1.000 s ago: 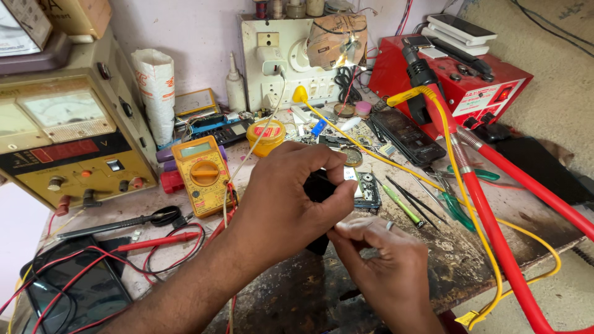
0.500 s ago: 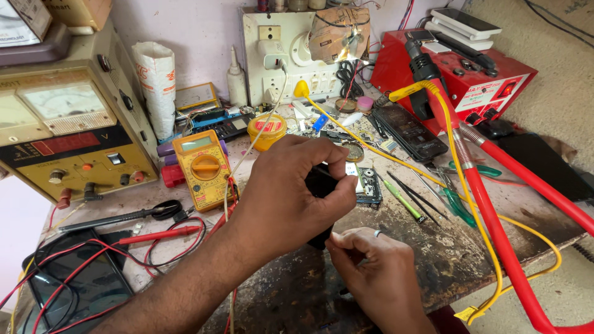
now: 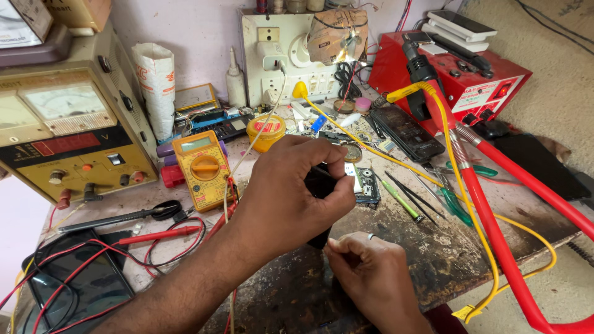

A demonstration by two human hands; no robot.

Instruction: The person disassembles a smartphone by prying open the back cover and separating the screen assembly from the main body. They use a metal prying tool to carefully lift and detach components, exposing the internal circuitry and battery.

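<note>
Left hand [image 3: 291,192] fingers clamped around a small black device [image 3: 320,185] held just above the right hand [image 3: 371,278], its fingers curled shut beneath; device looks light, rigid, fragile—best gripped by its edges.

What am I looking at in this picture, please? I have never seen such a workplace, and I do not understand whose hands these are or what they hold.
The camera sits on a person's head and looks down at a worn workbench. The left hand grips a small black object, mostly hidden by the fingers. The right hand is closed just below it; what it pinches cannot be seen. Nearby lie a yellow multimeter, a beige power supply, red and black probe leads, a small circuit board, a red station and a wall socket panel.
</note>
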